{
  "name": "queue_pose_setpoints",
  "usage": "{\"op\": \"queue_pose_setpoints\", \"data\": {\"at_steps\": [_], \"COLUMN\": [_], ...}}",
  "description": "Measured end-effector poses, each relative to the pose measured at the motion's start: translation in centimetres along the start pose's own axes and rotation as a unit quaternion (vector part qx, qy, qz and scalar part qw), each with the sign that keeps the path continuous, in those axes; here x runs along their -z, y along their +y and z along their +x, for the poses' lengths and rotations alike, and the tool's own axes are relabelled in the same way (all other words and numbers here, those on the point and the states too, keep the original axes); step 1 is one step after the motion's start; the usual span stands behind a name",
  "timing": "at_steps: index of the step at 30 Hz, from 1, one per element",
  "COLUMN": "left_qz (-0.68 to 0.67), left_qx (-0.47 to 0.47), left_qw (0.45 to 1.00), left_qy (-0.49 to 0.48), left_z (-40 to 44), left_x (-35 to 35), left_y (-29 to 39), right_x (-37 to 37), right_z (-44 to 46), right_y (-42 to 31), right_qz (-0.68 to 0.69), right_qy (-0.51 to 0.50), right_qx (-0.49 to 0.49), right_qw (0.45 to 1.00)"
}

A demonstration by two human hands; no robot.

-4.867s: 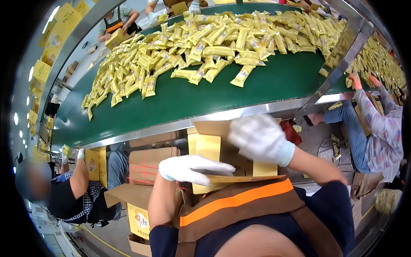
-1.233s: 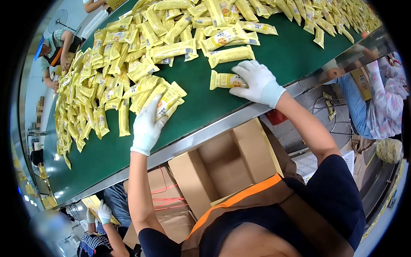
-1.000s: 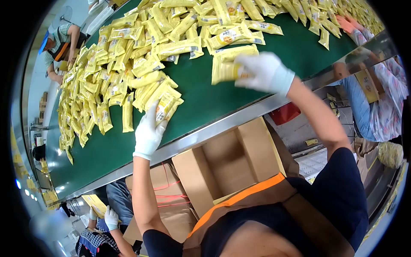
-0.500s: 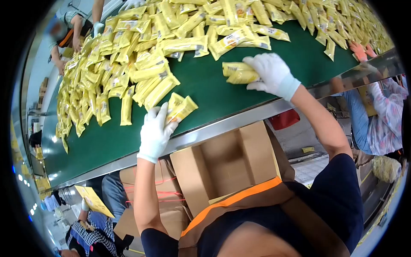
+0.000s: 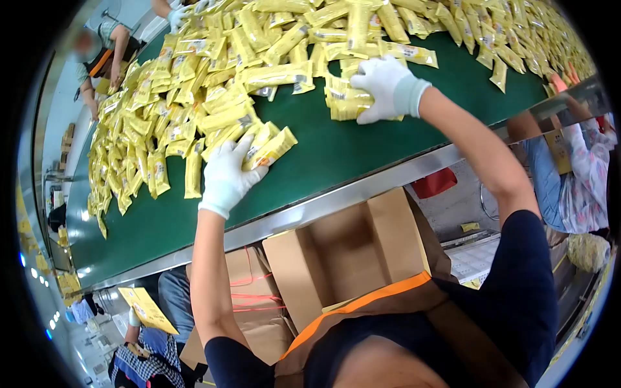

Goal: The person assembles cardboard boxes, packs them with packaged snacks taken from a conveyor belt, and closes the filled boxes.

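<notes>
My left hand (image 5: 228, 173), in a white glove, is closed on a couple of yellow snack packets (image 5: 273, 149) at the near edge of the pile. Further right, my right hand (image 5: 383, 87), gloved too, grips several yellow packets (image 5: 348, 102) side by side over the green belt (image 5: 310, 158). Its fingers and thumb reach around their right ends, so part of the packets is hidden. A large heap of the same packets (image 5: 187, 84) spreads behind and to the left of both hands.
An open cardboard box (image 5: 349, 258) stands below the belt's metal edge (image 5: 310, 210) in front of my body. Another carton with red straps (image 5: 255, 284) is left of it. Co-workers stand at far left, lower left and right; one holds a yellow card sheet (image 5: 149, 309).
My right hand has moved up and left to the packets by the heap, and more packets are now in its grip. My left hand has shifted slightly left, still holding its packets.
</notes>
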State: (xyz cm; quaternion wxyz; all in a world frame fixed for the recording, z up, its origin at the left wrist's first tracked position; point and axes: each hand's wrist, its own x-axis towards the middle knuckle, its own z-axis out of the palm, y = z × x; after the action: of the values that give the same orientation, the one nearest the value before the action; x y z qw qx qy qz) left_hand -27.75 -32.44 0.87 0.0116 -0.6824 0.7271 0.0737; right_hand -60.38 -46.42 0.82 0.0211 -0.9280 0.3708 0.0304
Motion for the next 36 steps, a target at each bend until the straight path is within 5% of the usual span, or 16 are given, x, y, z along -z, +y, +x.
{"op": "queue_pose_setpoints", "data": {"at_steps": [4,9,13,15,19,23,26,28,30,36], "left_qz": [-0.015,-0.004,0.006,0.024,-0.004,0.023,-0.082,-0.017,0.018,-0.042], "left_qx": [-0.008,0.005,0.029,-0.008,0.017,0.018,0.022,0.027,-0.025,-0.017], "left_qw": [0.998,0.993,0.999,0.995,0.999,0.999,0.996,0.998,0.999,0.998], "left_qy": [0.055,0.115,0.020,0.099,0.032,0.032,-0.031,-0.063,0.013,0.049], "left_z": [-1.4,-1.2,-1.3,-1.5,-1.8,0.1,2.4,2.0,-0.1,-0.5], "left_x": [-1.7,-3.0,-1.2,-2.6,-0.6,1.3,0.5,1.2,-0.6,-1.3], "left_y": [0.7,0.0,0.7,0.1,0.5,-2.7,-4.9,-3.3,-2.9,-2.5], "right_x": [-2.5,0.0,-0.2,-1.4,0.3,-0.4,0.7,-0.6,-0.4,0.5], "right_z": [-2.8,-3.5,-5.3,-6.0,-4.7,-4.7,-0.9,0.4,0.1,-2.1], "right_y": [-0.2,-1.9,-0.2,1.1,1.6,5.0,8.9,9.6,7.5,2.9], "right_qz": [0.090,0.069,0.117,0.167,0.142,0.256,0.440,0.325,0.171,0.073], "right_qy": [0.101,0.037,0.134,0.067,-0.124,0.034,-0.033,-0.074,-0.083,-0.026], "right_qx": [0.026,0.026,-0.008,-0.075,-0.141,-0.118,-0.098,-0.085,-0.082,0.043], "right_qw": [0.990,0.997,0.984,0.981,0.972,0.959,0.892,0.939,0.978,0.996]}}
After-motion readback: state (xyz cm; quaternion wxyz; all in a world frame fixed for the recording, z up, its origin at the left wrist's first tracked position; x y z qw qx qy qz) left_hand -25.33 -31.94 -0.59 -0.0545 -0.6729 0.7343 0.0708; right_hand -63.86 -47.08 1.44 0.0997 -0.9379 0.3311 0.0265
